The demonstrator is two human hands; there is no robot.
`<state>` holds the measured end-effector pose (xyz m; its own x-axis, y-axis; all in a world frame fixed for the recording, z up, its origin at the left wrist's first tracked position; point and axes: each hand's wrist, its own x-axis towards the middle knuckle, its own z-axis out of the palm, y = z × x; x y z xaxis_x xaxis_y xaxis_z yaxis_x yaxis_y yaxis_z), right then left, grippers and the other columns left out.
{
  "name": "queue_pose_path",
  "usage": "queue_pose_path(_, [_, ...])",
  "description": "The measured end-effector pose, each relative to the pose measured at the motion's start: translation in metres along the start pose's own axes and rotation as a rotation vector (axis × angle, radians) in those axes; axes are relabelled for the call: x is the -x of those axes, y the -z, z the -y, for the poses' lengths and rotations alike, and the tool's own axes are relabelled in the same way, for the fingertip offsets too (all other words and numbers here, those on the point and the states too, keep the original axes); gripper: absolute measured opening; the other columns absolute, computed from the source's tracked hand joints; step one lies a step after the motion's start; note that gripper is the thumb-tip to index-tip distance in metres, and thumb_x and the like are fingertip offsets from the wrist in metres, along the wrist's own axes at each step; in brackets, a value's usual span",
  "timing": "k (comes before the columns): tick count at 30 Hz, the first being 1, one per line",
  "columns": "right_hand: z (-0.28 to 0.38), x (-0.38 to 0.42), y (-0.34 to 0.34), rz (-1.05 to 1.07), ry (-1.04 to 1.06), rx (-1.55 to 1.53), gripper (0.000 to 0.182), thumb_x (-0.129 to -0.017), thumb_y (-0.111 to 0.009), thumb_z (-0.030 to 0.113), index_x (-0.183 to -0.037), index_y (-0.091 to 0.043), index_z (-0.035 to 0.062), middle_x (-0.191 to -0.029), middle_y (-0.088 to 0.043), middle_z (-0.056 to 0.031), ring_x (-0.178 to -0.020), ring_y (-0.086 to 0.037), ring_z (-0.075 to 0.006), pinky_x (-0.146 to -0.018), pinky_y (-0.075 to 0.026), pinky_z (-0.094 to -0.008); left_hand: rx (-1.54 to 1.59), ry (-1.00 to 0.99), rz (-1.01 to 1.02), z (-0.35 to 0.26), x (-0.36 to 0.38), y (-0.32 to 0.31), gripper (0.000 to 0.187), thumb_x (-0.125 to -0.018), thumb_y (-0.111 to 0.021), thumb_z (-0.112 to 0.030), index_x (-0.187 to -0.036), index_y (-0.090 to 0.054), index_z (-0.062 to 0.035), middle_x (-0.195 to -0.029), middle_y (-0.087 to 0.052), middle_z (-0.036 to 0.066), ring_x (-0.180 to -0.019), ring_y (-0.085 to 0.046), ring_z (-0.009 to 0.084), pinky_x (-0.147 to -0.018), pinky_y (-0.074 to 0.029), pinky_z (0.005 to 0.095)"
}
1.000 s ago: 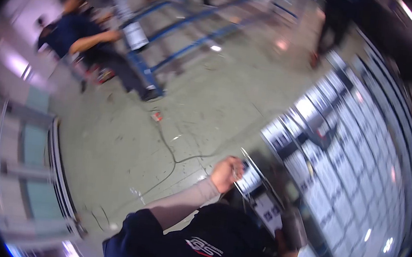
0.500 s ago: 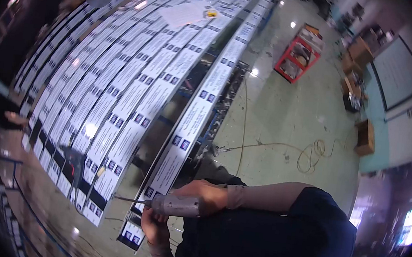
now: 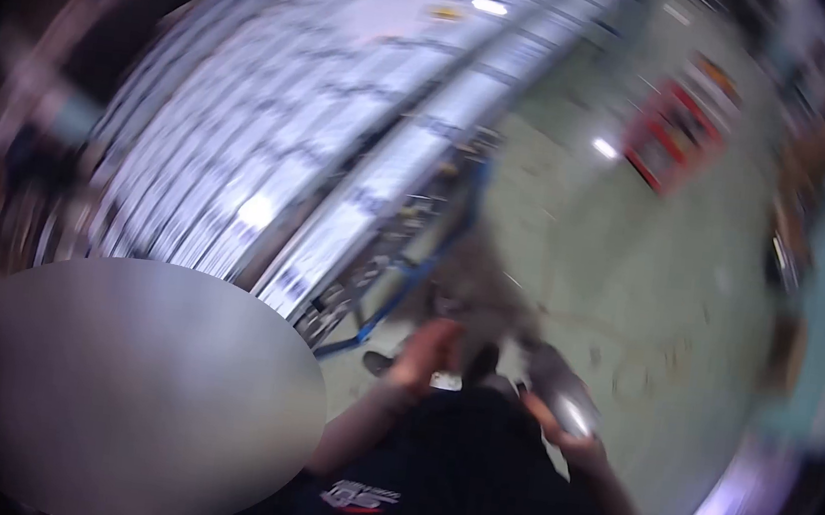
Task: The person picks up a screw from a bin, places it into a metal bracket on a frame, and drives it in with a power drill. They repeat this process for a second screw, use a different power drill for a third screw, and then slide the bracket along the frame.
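Note:
My right hand (image 3: 574, 443) is closed around a silver-grey power drill (image 3: 558, 383), low in front of my body on the right. The drill points up and away over the green floor. To the left of it, my left hand (image 3: 428, 353) is raised in front of my dark shirt, apart from the drill. Motion smears its fingers. Nearest to this hand is the blue-framed rack (image 3: 398, 301) that bears long white-wrapped strips (image 3: 368, 203).
Long strips run side by side across the left. A yellow object (image 3: 445, 13) lies on them beside a pale sheet (image 3: 382, 18). A red cart (image 3: 675, 134) stands on the floor (image 3: 556, 232) to the right. A grey blurred oval covers the lower left.
My view has swung and blurred. The drill has left the strip's end and moved right in my right hand. My left hand has come away from the drill's front.

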<state>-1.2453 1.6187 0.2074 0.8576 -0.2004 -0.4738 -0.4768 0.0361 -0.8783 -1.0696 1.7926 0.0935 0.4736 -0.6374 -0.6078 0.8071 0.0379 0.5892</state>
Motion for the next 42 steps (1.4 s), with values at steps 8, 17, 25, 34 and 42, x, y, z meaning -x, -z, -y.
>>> queue_pose_path(8, [-0.055, -0.054, 0.088, 0.143, 0.323, -0.368, 0.037, -0.093, -0.06, 0.023, -0.123, -0.051, 0.0027, -0.089, -0.058, -0.0048, -0.083, -0.053, -0.0138, -0.08, -0.044, -0.03, 0.366, -0.085, -0.153, 0.048, 0.009, -0.025, 0.021, -0.093, -0.048, -0.007, -0.114, -0.053, -0.0051, -0.105, -0.065, 0.011, -0.093, -0.065, 0.0241, -0.079, -0.053, 0.0359])
queue_pose_path(17, [-0.005, -0.109, 0.022, 0.298, 0.116, -0.044, 0.03, -0.09, -0.066, 0.025, -0.111, -0.058, 0.0049, -0.095, -0.06, -0.0033, -0.087, -0.057, -0.0136, -0.078, -0.046, -0.0297, 0.705, -0.339, -0.374, 0.062, 0.069, 0.005, 0.017, -0.097, -0.048, -0.009, -0.11, -0.057, -0.0052, -0.104, -0.065, 0.008, -0.094, -0.065, 0.0204, -0.084, -0.055, 0.035])
queue_pose_path(25, [0.031, -0.124, -0.07, 0.284, 0.341, 0.066, 0.022, -0.082, -0.067, 0.013, -0.1, -0.058, 0.0041, -0.089, -0.058, -0.0038, -0.084, -0.056, -0.0153, -0.078, -0.046, -0.0296, 0.699, -0.389, -0.466, 0.064, 0.117, 0.071, 0.017, -0.092, -0.051, -0.009, -0.106, -0.06, -0.005, -0.096, -0.064, 0.005, -0.086, -0.064, 0.0158, -0.08, -0.055, 0.0329])
queue_pose_path(34, [0.061, -0.138, -0.184, 0.468, 0.828, 0.338, 0.03, -0.086, -0.071, 0.017, -0.112, -0.063, 0.0046, -0.106, -0.062, -0.0058, -0.095, -0.059, -0.0183, -0.081, -0.048, -0.0318, -0.745, -0.779, -0.349, -0.01, 0.153, 0.105, 0.039, -0.08, -0.074, -0.028, -0.109, -0.063, -0.0042, -0.097, -0.056, 0.009, -0.082, -0.054, 0.0227, -0.073, -0.045, 0.0334])
queue_pose_path(42, [0.096, -0.147, -0.213, 0.658, 0.313, -0.231, 0.032, -0.084, -0.075, 0.016, -0.113, -0.065, 0.007, -0.116, -0.061, -0.0044, -0.108, -0.056, -0.0167, -0.088, -0.048, -0.0343, -0.38, -0.743, -0.144, -0.037, 0.106, 0.104, 0.046, -0.073, -0.079, -0.009, -0.116, -0.062, -0.0034, -0.114, -0.064, 0.011, -0.112, -0.059, 0.021, -0.096, -0.045, 0.0332])
